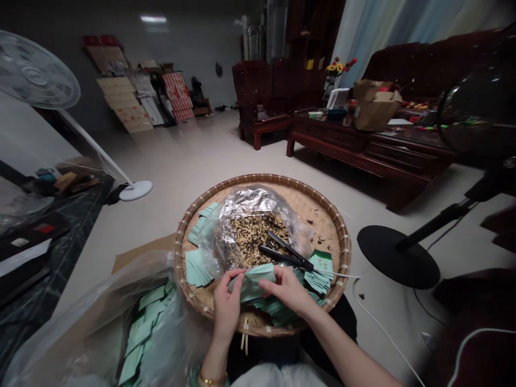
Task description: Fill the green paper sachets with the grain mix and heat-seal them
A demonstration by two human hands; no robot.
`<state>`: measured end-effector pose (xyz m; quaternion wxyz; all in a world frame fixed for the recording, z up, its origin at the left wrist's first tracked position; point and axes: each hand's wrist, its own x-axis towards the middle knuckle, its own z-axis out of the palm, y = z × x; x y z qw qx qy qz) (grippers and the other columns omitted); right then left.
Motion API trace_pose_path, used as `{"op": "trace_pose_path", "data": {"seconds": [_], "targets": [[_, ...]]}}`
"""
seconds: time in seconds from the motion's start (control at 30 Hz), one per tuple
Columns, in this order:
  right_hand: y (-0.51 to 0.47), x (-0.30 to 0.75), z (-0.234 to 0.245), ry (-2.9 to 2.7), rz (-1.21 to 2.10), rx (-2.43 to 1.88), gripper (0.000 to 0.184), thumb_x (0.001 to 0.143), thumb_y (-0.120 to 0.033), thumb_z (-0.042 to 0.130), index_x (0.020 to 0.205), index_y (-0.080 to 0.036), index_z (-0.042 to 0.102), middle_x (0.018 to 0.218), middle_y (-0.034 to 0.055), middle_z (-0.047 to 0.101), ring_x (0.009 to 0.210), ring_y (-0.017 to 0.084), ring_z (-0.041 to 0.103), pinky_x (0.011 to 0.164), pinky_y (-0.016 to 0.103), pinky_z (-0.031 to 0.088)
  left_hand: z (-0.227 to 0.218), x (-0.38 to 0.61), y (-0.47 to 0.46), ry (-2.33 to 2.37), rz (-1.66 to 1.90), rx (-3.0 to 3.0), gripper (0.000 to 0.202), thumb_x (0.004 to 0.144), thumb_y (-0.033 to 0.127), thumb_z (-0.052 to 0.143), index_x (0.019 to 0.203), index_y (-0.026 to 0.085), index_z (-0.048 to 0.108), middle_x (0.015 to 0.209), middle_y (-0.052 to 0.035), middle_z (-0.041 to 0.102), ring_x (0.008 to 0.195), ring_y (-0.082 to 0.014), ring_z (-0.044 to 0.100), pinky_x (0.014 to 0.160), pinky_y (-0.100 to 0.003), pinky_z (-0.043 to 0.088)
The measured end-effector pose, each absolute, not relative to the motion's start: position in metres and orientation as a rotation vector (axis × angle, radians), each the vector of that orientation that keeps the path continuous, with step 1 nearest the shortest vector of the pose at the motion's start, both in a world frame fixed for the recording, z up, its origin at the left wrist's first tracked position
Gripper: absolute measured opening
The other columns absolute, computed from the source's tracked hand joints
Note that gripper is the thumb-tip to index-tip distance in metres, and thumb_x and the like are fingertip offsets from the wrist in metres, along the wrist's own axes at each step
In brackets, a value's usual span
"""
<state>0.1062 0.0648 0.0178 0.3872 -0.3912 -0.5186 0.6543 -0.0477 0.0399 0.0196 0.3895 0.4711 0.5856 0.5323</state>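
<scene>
Over the near rim of the woven tray (342, 236), I see both hands on one green packet (253, 279). The left hand (226, 306) has its grip pinched on the packet's left end, and the right hand (288, 290) has its grip closed on the right end. Just behind the packet lies a clear plastic bag (245, 207) of dark loose bits, with a black tool (282, 250) resting on top. More packets (197, 266) are stacked around the tray.

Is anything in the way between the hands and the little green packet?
No, nothing visible. The left hand and the right hand both hold the packet, above the near edge of the basket. The black tongs lie just behind it on the bag, not in between.
</scene>
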Motion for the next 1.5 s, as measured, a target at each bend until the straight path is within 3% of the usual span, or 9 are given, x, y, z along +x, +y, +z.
{"op": "trace_pose_path", "data": {"seconds": [0.2, 0.33, 0.53, 0.67, 0.83, 1.0, 1.13, 1.3, 1.5], "targets": [[0.072, 0.116, 0.025, -1.343, 1.919, -0.847, 0.053, 0.074, -0.063, 0.057, 0.091, -0.014, 0.07, 0.074, 0.0046, 0.065, 0.065, 0.013, 0.057, 0.057, 0.025, 0.05, 0.01, -0.057, 0.045, 1.523, 1.353, 1.334, 0.028, 0.084, 0.041, 0.052, 0.089, 0.016, 0.064, 0.084, -0.0081, 0.071, 0.077, -0.0191, 0.067, 0.07, -0.03, 0.053], [0.077, 0.122, 0.029, -1.377, 1.844, -0.902, 0.058, 0.078, -0.066, 0.049, 0.093, -0.014, 0.07, 0.081, 0.0063, 0.066, 0.074, 0.017, 0.058, 0.067, 0.031, 0.051, 0.013, -0.06, 0.046, 1.729, 1.578, 1.9, 0.034, 0.082, 0.031, 0.058, 0.113, 0.018, 0.057, 0.112, -0.0122, 0.065, 0.104, -0.0247, 0.058, 0.09, -0.042, 0.046], [0.086, 0.121, 0.032, -1.593, 1.602, -0.994, 0.054, 0.084, -0.062, 0.043, 0.089, -0.015, 0.068, 0.084, 0.0044, 0.067, 0.084, 0.019, 0.058, 0.084, 0.035, 0.045, 0.024, -0.04, 0.046, 1.651, 1.005, 2.597, 0.059, 0.077, 0.015, 0.06, 0.133, 0.017, 0.042, 0.129, -0.0138, 0.054, 0.105, -0.0285, 0.049, 0.09, -0.046, 0.043], [0.089, 0.121, 0.037, -1.687, 1.523, -0.979, 0.046, 0.087, -0.054, 0.042, 0.087, -0.016, 0.067, 0.085, 0.0031, 0.066, 0.083, 0.018, 0.057, 0.081, 0.032, 0.045, 0.018, -0.035, 0.054, 1.627, 1.068, 2.495, 0.059, 0.075, 0.007, 0.056, 0.132, 0.017, 0.042, 0.119, -0.0118, 0.059, 0.103, -0.0275, 0.05, 0.091, -0.047, 0.043], [0.093, 0.127, 0.052, -1.789, 1.41, -0.983, 0.041, 0.086, -0.049, 0.048, 0.071, -0.015, 0.064, 0.068, -0.0003, 0.062, 0.063, 0.013, 0.053, 0.062, 0.024, 0.045, 0.012, -0.033, 0.064, 1.619, 1.273, 2.299, 0.049, 0.073, 0.011, 0.061, 0.121, 0.018, 0.052, 0.11, -0.0104, 0.061, 0.102, -0.0266, 0.051, 0.09, -0.046, 0.045], [0.114, 0.141, 0.062, -1.551, 1.287, -1.016, 0.042, 0.092, -0.043, 0.037, 0.083, -0.014, 0.065, 0.084, 0.0064, 0.068, 0.077, 0.017, 0.062, 0.067, 0.027, 0.05, 0.009, -0.037, 0.07, 1.708, 1.305, 1.982, 0.039, 0.072, 0.02, 0.066, 0.11, 0.02, 0.059, 0.102, -0.0088, 0.062, 0.097, -0.0247, 0.056, 0.081, -0.041, 0.05], [0.15, 0.155, 0.054, -1.876, 0.782, -1.323, 0.024, 0.087, -0.023, 0.048, 0.103, -0.016, 0.064, 0.101, 0.0085, 0.067, 0.093, 0.02, 0.062, 0.084, 0.033, 0.047, 0.005, -0.04, 0.072, 1.703, 1.34, 1.836, 0.039, 0.072, 0.025, 0.066, 0.11, 0.018, 0.059, 0.102, -0.0093, 0.06, 0.092, -0.0225, 0.059, 0.073, -0.035, 0.052], [0.19, 0.155, 0.043, -2.345, 0.362, -1.517, 0.059, 0.073, 0.006, 0.043, 0.128, -0.014, 0.05, 0.128, 0.0144, 0.052, 0.115, 0.023, 0.049, 0.096, 0.034, 0.038, 0.002, -0.04, 0.071, 1.682, 1.376, 1.749, 0.04, 0.069, 0.026, 0.068, 0.108, 0.018, 0.06, 0.101, -0.009, 0.059, 0.089, -0.0223, 0.06, 0.07, -0.034, 0.053], [0.211, 0.139, 0.043, -2.537, 0.202, -1.558, 0.061, 0.075, 0.002, 0.049, 0.132, -0.021, 0.047, 0.126, 0.014, 0.05, 0.108, 0.027, 0.047, 0.09, 0.037, 0.039, 0.005, -0.04, 0.068, 1.648, 1.403, 1.677, 0.039, 0.071, 0.028, 0.068, 0.107, 0.018, 0.059, 0.103, -0.0092, 0.057, 0.087, -0.0202, 0.06, 0.067, -0.03, 0.054]]}}
